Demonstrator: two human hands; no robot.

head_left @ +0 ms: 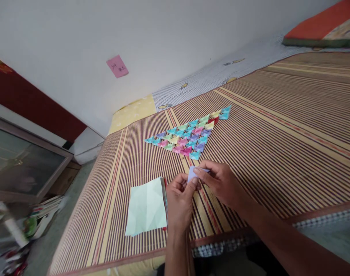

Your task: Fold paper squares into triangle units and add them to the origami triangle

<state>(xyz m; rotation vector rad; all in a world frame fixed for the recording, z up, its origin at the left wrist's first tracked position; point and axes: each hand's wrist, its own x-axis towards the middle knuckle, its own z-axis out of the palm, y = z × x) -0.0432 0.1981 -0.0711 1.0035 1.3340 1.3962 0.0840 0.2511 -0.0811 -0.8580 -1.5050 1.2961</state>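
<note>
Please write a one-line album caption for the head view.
Both hands fold a small lavender paper beside a triangle of colourful folded pieces on a striped mat.

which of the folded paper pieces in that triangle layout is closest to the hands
The teal folded piece at the triangle's lower tip. It points toward the right hand and left hand, which pinch a small lavender paper; every other piece lies farther up the mat.
</note>
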